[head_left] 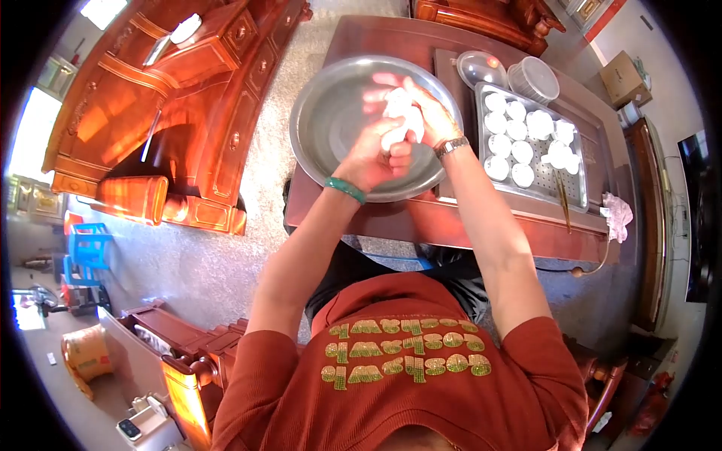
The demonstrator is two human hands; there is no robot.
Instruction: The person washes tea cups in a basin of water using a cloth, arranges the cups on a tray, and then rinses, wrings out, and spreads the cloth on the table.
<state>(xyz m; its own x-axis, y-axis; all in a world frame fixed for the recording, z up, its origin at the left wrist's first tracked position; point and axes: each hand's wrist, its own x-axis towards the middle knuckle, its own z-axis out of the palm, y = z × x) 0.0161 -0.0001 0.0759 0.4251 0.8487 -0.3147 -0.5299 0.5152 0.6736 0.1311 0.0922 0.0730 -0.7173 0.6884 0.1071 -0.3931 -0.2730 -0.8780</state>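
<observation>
Over a wide metal basin (316, 143), both hands hold one lump of white dough (402, 116), so brightly lit that its surface detail is washed out. My left hand (372, 154), with a green bangle at the wrist, is closed on the lower end of the lump with its fingers curled. Against the upper right side of the dough presses my right hand (435, 113), wearing a metal watch. Its fingers reach past the lump and are blurred by motion. To the right, a perforated metal tray (538, 180) holds several round white dough pieces (498, 144).
The dark wooden table (361, 37) bears the basin and tray. Behind the tray are a metal lid (481, 69) and a plastic tub (535, 79). Thin sticks (562, 199) lean at the tray's front; a pink cloth (617, 216) hangs at the table's right corner. Wooden furniture (188, 98) stands left.
</observation>
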